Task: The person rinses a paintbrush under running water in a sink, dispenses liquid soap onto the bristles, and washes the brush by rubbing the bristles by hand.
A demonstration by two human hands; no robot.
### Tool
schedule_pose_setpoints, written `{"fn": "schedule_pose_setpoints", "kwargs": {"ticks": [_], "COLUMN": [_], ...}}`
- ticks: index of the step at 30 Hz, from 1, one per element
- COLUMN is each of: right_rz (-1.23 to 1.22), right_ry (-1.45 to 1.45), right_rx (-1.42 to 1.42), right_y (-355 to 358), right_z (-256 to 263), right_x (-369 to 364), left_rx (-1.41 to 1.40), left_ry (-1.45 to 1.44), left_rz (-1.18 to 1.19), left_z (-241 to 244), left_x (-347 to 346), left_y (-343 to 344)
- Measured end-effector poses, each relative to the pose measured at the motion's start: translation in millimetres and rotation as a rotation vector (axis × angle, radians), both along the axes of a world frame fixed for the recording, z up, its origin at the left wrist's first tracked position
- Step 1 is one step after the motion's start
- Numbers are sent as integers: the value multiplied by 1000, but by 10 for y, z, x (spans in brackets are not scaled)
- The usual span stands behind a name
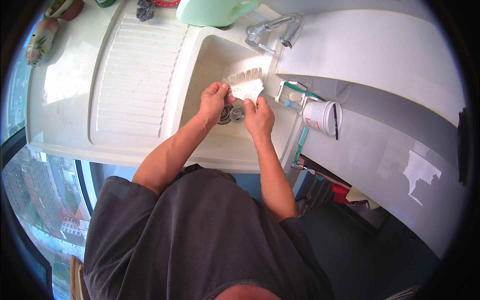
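Note:
Over the pale sink basin (225,144) I hold a wide flat paintbrush (247,89) with pale, splayed bristles pointing away from me. Its broad white ferrule and body are stained. My right hand (260,118) grips the short handle, thumb on top, and hides most of it. At the brush's left edge, where the bristles meet the body, my left hand (214,99) pinches it between thumb and fingers. Below the hands, in the basin floor, are a dark drain (224,115) and a round strainer piece (237,114) beside it.
A chrome faucet (275,28) and a light green jug (213,11) stand at the sink's far edge. Ribbed drainboard (138,75) lies left. On the right are a caddy (294,96), a white bucket (318,118) and a teal-handled tool (301,144).

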State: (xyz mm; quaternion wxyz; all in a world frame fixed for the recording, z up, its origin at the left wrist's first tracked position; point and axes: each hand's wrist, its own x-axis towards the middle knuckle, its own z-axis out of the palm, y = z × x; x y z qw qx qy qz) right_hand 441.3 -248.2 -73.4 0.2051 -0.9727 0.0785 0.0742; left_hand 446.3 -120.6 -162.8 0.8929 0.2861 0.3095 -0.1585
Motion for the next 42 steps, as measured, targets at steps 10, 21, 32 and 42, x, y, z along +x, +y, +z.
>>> {"fn": "schedule_pose_setpoints", "kwargs": {"ticks": [10, 21, 32, 42], "right_rz": [-22, -8, -26, 190], "right_ry": [39, 60, 33, 216], "right_rx": [9, 97, 35, -79], "right_y": [-10, 98, -65, 167], "right_z": [12, 71, -36, 212], "right_x": [17, -51, -3, -138], "left_rx": [-99, 66, -258, -182], "left_ry": [-30, -2, 72, -108], "left_rz": [38, -49, -12, -226], "left_z": [10, -1, 1, 143], "left_x": [-44, 97, -47, 215], "left_y": [-14, 134, 117, 267]}}
